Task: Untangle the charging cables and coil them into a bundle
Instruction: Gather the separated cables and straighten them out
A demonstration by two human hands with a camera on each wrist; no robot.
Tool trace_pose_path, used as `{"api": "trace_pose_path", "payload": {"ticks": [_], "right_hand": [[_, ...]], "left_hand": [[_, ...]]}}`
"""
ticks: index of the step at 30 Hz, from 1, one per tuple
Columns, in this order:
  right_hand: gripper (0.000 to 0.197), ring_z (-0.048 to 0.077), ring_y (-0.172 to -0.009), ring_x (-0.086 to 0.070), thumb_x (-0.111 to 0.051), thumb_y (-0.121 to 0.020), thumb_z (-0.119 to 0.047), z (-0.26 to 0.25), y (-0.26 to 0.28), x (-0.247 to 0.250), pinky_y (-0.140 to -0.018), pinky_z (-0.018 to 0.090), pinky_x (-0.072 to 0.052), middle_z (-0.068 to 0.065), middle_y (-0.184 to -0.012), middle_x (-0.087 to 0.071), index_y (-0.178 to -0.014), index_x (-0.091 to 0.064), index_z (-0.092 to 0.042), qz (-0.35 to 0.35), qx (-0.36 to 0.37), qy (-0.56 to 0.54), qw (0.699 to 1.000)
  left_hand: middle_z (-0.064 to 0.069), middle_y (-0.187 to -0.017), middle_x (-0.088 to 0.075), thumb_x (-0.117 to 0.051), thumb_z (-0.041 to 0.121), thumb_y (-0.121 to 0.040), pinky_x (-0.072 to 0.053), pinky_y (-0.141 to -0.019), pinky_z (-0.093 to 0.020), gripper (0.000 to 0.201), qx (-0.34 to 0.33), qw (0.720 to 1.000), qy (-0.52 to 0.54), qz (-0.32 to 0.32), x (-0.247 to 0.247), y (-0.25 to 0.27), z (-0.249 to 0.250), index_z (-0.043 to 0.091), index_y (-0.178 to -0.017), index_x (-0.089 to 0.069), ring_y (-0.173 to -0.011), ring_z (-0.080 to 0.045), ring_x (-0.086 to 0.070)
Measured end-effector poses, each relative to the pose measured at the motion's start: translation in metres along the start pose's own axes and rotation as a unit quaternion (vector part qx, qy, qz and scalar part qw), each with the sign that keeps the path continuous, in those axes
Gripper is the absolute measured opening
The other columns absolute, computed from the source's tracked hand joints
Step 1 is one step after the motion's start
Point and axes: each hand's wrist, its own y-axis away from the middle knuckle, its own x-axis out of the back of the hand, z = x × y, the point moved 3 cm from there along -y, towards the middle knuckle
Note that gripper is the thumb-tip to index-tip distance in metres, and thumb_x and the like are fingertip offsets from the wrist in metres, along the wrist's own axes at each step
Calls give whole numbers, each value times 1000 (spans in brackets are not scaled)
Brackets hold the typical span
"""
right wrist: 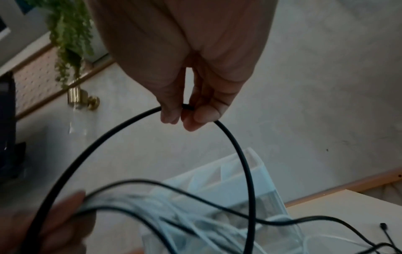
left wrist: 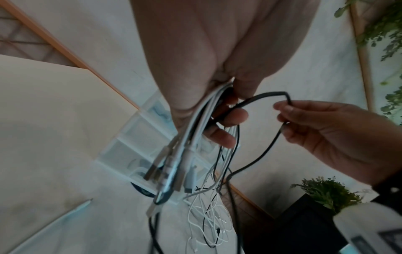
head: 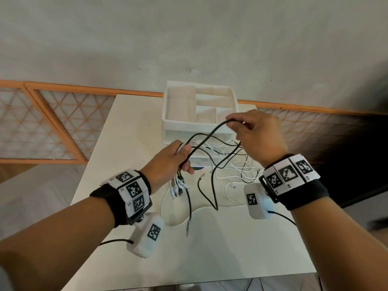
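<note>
both forearms fill the foreground of the head view, each strapped with a marker band and a small white camera. higher up, the left hand [head: 171, 158] is closed around a bunch of charging cables [head: 222, 156], white and black together, gripped near their plugs [left wrist: 167, 173], which hang below the fist. the right hand [head: 255, 131] is raised in front of the white drawer organizer [head: 168, 106], and one black cable [right wrist: 243, 154] is pinched between its thumb and fingertips [right wrist: 197, 118] at the top of a tall loop.

the rest of the cables trail down in a loose snarl to the surface [head: 231, 248], just in front of the organizer, with several free ends lying flat.

the untangling is judged to be unfinished, and no coil has been formed yet.

several risks can be foreseen. if the black cable is drawn upward while it crosses the thin white ones, a knot could be tightened rather than freed. a plug could be caught in a loop and strained at its collar. the bunch could be loosened in the left hand by a hard tug, so that the sorted ends are dropped back into the snarl. the trailing ends might also be swept off the surface edge.
</note>
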Motion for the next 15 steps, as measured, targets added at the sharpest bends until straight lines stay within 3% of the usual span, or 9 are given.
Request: {"api": "trace_pose_path", "payload": {"ticks": [3, 6, 9, 11, 13, 15], "right_hand": [[11, 7, -64, -65, -72, -90, -20, -1, -8, 15, -68, 23, -52, -13, -78, -69, -95, -78, -27, 64, -44, -63, 995], [7, 4, -54, -63, -70, -91, -19, -1, -13, 30, -59, 22, -53, -6, -71, -69, -94, -75, -22, 146, -60, -104, 982], [8, 6, -60, -65, -67, -93, -28, 10, -13, 34, -60, 24, -55, 1, -83, -73, -95, -75, -26, 198, -82, -122, 969], [13, 14, -71, -68, -63, -93, -38, 25, -11, 34, -66, 30, -55, 3, -95, -73, -95, -75, -33, 221, -113, -103, 963], [26, 21, -86, -64, -55, -97, -44, 50, -6, 33, -73, 31, -46, 3, -100, -70, -104, -73, -27, 181, -184, 7, 966], [43, 30, -96, -61, -46, -100, -50, 87, 8, 23, -81, 32, -44, 12, -110, -68, -113, -69, -16, 62, -294, 109, 947]], "left_hand": [[0, -61, -43, -40, 29, -105, -42, -75, -30, 27, 18, 999, 42, 3, 5, 0, -9, 13, -83, -40, -67, -22, -59], [1, -63, -39, -41, 28, -105, -38, -80, -44, 28, 28, 996, 83, 0, 10, 1, -18, 14, -81, -41, -60, -18, -52], [1, -67, -39, -45, 34, -103, -40, -82, -45, 29, 26, 999, 44, -11, 20, 2, -20, 13, -83, -47, -61, -15, -46], [0, -71, -40, -47, 41, -100, -43, -81, -43, 33, 24, 1000, -8, -11, 28, 4, -15, 13, -83, -50, -64, -15, -44], [0, -71, -38, -47, 38, -102, -43, -73, -38, 33, 5, 1000, -15, 18, 38, 7, -2, 14, -79, -49, -63, -14, -38], [5, -67, -36, -49, 35, -102, -40, -66, -34, 32, -38, 998, 8, 52, 47, 7, 20, 18, -74, -50, -60, -12, -36]]}}
